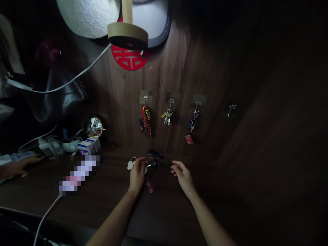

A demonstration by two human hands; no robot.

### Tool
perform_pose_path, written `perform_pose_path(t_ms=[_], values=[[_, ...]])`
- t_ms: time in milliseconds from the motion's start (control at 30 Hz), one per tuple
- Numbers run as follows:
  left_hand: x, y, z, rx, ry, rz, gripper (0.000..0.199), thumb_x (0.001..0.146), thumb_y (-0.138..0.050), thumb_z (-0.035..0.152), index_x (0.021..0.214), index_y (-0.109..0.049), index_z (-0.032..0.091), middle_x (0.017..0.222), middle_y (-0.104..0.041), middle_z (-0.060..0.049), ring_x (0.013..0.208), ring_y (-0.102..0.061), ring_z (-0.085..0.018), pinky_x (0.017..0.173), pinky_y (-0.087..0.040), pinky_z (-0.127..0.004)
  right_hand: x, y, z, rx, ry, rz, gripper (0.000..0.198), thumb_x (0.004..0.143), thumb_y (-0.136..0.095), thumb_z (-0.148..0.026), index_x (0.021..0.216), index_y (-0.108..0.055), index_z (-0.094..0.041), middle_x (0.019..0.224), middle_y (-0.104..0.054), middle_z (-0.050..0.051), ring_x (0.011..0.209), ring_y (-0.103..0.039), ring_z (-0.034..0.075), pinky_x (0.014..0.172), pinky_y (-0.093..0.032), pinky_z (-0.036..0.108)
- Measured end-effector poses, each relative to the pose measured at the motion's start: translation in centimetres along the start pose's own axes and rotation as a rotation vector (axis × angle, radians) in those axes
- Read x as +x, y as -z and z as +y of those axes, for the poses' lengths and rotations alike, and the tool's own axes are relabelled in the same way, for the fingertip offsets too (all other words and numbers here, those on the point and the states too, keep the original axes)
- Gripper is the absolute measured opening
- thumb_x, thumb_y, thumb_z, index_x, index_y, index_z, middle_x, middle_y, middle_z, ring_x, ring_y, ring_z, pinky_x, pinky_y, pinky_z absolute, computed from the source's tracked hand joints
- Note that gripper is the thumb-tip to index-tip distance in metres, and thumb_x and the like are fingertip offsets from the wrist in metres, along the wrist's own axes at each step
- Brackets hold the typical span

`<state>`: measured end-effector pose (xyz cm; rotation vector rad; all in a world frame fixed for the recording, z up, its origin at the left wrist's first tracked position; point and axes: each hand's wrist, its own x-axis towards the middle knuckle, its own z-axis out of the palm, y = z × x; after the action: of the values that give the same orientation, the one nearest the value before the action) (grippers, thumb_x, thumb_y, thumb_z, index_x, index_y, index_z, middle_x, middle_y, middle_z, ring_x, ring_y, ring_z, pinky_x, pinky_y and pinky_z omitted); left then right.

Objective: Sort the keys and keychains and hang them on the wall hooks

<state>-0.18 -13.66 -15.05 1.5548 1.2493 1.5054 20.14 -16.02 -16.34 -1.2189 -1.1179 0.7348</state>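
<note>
My left hand (137, 172) is closed over the dark wooden shelf top, its fingers pinched around a bunch of keys (149, 165), partly hidden by the fingers. A pale rounded tag (131, 165) shows at its left side, and a blurred small red tag (149, 187) lies or hangs just below. Behind the fingertips, dark keys and fobs (155, 154) lie near the back panel. To the right, my right hand (182, 176) hovers apart from the keys with its fingers loosely bent and nothing visible in them.
Metal hooks on the wooden panel hold a colourful braided cord bunch (146, 121), silver keys (168, 117) and keys with a red tag (189, 139); a fourth hook (232, 111) is bare. A lamp (128, 36) hangs above. Another person's hand (24, 164), boxes (89, 146) and a cable are left.
</note>
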Motion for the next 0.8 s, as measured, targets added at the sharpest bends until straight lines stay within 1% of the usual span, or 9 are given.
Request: perform_pose_path(t_ms=[100,167,233,300,367,467,567,667,800], values=[[0.6,0.9,-0.4,0.018,0.037,0.048,0.021,0.082,-0.042,0.031,0.091,-0.056,0.018,0.084,-0.069,-0.006,0.082,-0.064,-0.019,0.073,-0.047,-0.029,-0.6,-1.2,-0.2,-0.155,0.088,-0.119,0.026,0.08,-0.052,-0.039,0.092,-0.062,-0.019,0.082,-0.066,0.006,0.066,-0.063,0.016,0.058,-0.05,0.027],[0.8,1.3,-0.6,0.06,0.036,0.07,0.02,0.082,-0.042,0.031,0.089,-0.056,0.019,0.084,-0.069,-0.006,0.083,-0.064,-0.019,0.074,-0.047,-0.029,-1.2,-2.0,-0.7,-0.278,0.215,-0.21,0.022,0.085,-0.046,-0.031,0.094,-0.062,-0.021,0.087,-0.066,0.006,0.074,-0.063,0.017,0.064,-0.05,0.029],[0.9,1.6,-0.8,0.109,0.035,0.083,0.019,0.081,-0.042,0.03,0.088,-0.056,0.02,0.083,-0.069,-0.005,0.082,-0.064,-0.019,0.074,-0.047,-0.029,-1.7,-2.9,-1.1,-0.433,0.37,-0.296,0.024,0.085,-0.042,-0.022,0.1,-0.061,-0.024,0.094,-0.064,0.005,0.087,-0.061,0.019,0.075,-0.049,0.032],[1.0,1.8,-0.8,0.161,0.038,0.091,0.019,0.081,-0.042,0.029,0.09,-0.056,0.02,0.083,-0.07,-0.005,0.081,-0.065,-0.019,0.072,-0.047,-0.029,-2.1,-3.5,-1.4,-0.608,0.488,-0.341,0.032,0.083,-0.044,-0.015,0.108,-0.059,-0.027,0.102,-0.062,0.005,0.098,-0.056,0.021,0.084,-0.045,0.037],[0.9,1.9,-0.8,0.217,0.029,0.103,0.018,0.081,-0.043,0.027,0.091,-0.057,0.021,0.082,-0.07,-0.004,0.079,-0.065,-0.019,0.072,-0.047,-0.029,-2.4,-3.8,-1.5,-0.776,0.522,-0.335,0.037,0.08,-0.049,-0.012,0.111,-0.057,-0.028,0.106,-0.06,0.006,0.101,-0.053,0.023,0.086,-0.043,0.041],[0.7,1.8,-0.4,0.31,-0.048,0.106,0.017,0.081,-0.045,0.027,0.089,-0.059,0.021,0.083,-0.069,-0.003,0.08,-0.064,-0.019,0.074,-0.046,-0.03,-2.3,-3.8,-1.4,-0.914,0.474,-0.302,0.023,0.079,-0.051,-0.012,0.095,-0.062,-0.026,0.1,-0.061,0.005,0.094,-0.054,0.024,0.08,-0.043,0.041],[0.3,1.5,0.2,0.384,-0.146,0.032,0.018,0.082,-0.045,0.024,0.088,-0.061,0.02,0.085,-0.068,-0.005,0.084,-0.062,-0.02,0.078,-0.044,-0.032,-2.0,-3.7,-1.2,-0.881,0.465,-0.302,0.016,0.082,-0.049,-0.012,0.079,-0.06,-0.023,0.09,-0.062,0.004,0.087,-0.055,0.022,0.077,-0.043,0.037],[-0.2,1.2,0.8,0.4,-0.23,-0.09,0.022,0.083,-0.043,0.019,0.091,-0.062,0.02,0.089,-0.068,-0.005,0.088,-0.061,-0.021,0.082,-0.041,-0.034,-1.9,-3.6,-1.1,-0.737,0.5,-0.321,0.016,0.084,-0.044,-0.013,0.079,-0.055,-0.023,0.084,-0.06,0.003,0.083,-0.056,0.019,0.075,-0.044,0.033],[-0.6,0.9,1.3,0.405,-0.296,-0.268,0.025,0.085,-0.041,0.02,0.097,-0.063,0.022,0.093,-0.069,-0.005,0.089,-0.06,-0.02,0.086,-0.038,-0.036,-1.8,-3.4,-0.9,-0.583,0.48,-0.333,0.016,0.088,-0.039,-0.018,0.082,-0.052,-0.024,0.079,-0.059,0.002,0.077,-0.058,0.018,0.07,-0.045,0.03]])
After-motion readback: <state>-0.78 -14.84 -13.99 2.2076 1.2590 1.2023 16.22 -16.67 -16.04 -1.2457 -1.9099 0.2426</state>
